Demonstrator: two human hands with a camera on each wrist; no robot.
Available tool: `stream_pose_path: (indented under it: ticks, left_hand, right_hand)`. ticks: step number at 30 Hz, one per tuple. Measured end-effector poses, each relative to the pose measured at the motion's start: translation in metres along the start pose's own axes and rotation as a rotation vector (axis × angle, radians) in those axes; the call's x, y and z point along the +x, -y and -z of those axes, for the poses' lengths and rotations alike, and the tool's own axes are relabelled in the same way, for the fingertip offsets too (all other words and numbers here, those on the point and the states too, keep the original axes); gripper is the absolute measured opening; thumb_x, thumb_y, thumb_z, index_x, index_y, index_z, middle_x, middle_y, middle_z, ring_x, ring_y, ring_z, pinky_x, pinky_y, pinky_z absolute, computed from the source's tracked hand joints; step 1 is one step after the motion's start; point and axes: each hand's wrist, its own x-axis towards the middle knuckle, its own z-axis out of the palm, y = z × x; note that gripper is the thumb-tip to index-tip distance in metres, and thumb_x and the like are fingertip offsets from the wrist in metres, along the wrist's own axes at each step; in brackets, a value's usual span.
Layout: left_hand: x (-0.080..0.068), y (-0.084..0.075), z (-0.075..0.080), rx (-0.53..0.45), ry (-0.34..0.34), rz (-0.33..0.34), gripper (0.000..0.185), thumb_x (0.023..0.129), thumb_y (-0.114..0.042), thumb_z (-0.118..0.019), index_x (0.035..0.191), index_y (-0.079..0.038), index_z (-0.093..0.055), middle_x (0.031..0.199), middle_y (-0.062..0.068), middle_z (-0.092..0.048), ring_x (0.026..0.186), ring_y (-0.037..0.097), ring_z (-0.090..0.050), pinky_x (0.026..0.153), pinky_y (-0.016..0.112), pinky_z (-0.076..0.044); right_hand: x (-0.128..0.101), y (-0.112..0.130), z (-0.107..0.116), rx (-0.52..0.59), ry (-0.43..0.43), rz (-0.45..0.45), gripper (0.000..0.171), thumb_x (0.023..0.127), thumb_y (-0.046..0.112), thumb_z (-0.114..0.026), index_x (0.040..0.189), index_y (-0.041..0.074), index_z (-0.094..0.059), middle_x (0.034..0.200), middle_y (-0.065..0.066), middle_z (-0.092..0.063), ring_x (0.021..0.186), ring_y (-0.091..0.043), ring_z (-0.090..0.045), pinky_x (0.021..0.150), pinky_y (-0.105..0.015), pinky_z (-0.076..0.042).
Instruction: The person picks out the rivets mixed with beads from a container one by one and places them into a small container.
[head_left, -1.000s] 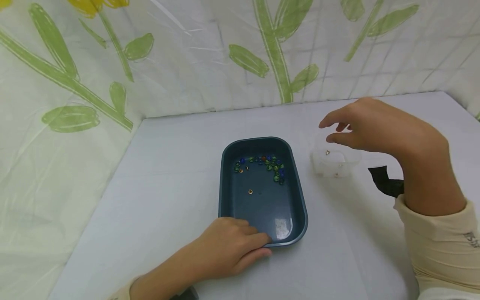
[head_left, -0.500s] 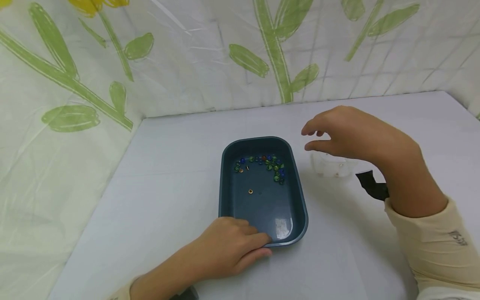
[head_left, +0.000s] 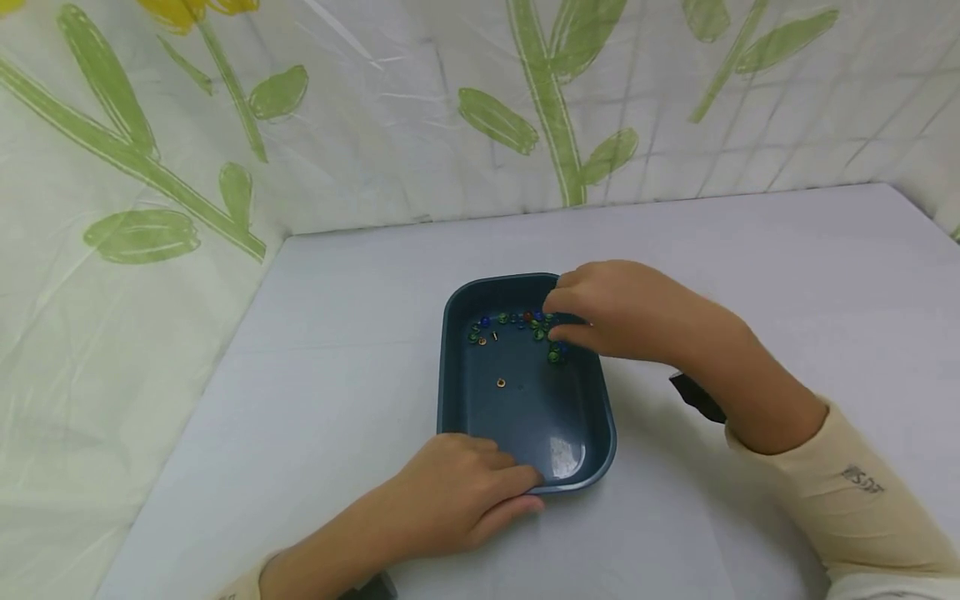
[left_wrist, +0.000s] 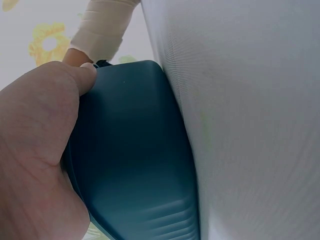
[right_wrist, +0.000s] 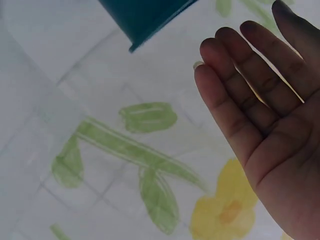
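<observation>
A dark teal tray [head_left: 602, 417] lies in the middle of the white table. Several green and blue beads [head_left: 517, 320] cluster at its far end, with small gold pieces [head_left: 500, 383] nearer the middle. My left hand [head_left: 517, 487] grips the tray's near left corner, fingers over the rim. The left wrist view shows the same: that left hand [left_wrist: 47, 130] wraps round the tray [left_wrist: 135, 150]. My right hand [head_left: 557, 322] hovers over the beads at the far right of the tray. In the right wrist view the right hand [right_wrist: 250, 95] has straight fingers and holds nothing, below the tray's corner [right_wrist: 145, 15].
A black strap [head_left: 693, 396] lies on the table [head_left: 337, 375] right of the tray, partly under my right forearm. A white curtain with green leaves [head_left: 300, 108] closes off the back and left. The small clear container seen earlier is hidden.
My right hand has moved left and down from above the clear container to over the beads in the tray. The left hand and the tray have stayed still.
</observation>
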Motion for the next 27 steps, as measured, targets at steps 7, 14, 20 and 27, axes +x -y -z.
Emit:
stream_pose_path:
  ticks: [7, 14, 20, 27]
  left_hand:
    - [0.000, 0.000, 0.000, 0.001, -0.002, 0.000, 0.024, 0.105, -0.037, -0.053, 0.094, -0.021, -0.066, 0.065, -0.014, -0.049, 0.058, 0.000, -0.039, 0.054, 0.013, -0.027]
    - [0.000, 0.001, -0.001, 0.004, -0.012, -0.019, 0.025, 0.105, -0.037, -0.051, 0.092, -0.020, -0.065, 0.066, -0.014, -0.050, 0.059, 0.000, -0.041, 0.055, 0.013, -0.029]
    - [0.000, 0.002, -0.001, -0.002, 0.004, -0.013, 0.027, 0.106, -0.038, -0.050, 0.092, -0.020, -0.064, 0.067, -0.014, -0.051, 0.060, 0.000, -0.042, 0.056, 0.014, -0.031]
    - [0.001, 0.002, 0.000, -0.005, 0.017, -0.009, 0.027, 0.106, -0.038, -0.049, 0.092, -0.020, -0.064, 0.069, -0.014, -0.051, 0.061, 0.000, -0.044, 0.057, 0.014, -0.032]
  right_hand:
    - [0.015, 0.011, -0.031, -0.082, 0.003, 0.144, 0.013, 0.090, 0.016, -0.077, 0.086, 0.010, -0.066, 0.077, 0.002, -0.054, 0.070, -0.017, -0.052, 0.064, -0.031, -0.047]
    - [0.023, 0.024, -0.057, -0.107, 0.001, 0.219, 0.003, 0.092, 0.008, -0.071, 0.093, 0.007, -0.069, 0.085, -0.001, -0.061, 0.075, -0.019, -0.058, 0.070, -0.030, -0.052]
    - [0.026, 0.031, -0.074, -0.096, 0.027, 0.247, 0.011, 0.092, 0.000, -0.066, 0.099, 0.007, -0.071, 0.090, -0.001, -0.063, 0.078, -0.018, -0.058, 0.071, -0.029, -0.052]
    - [0.027, 0.035, -0.079, -0.110, 0.112, 0.223, 0.013, 0.088, -0.001, -0.070, 0.093, 0.010, -0.074, 0.083, 0.001, -0.060, 0.075, -0.016, -0.055, 0.066, -0.028, -0.049]
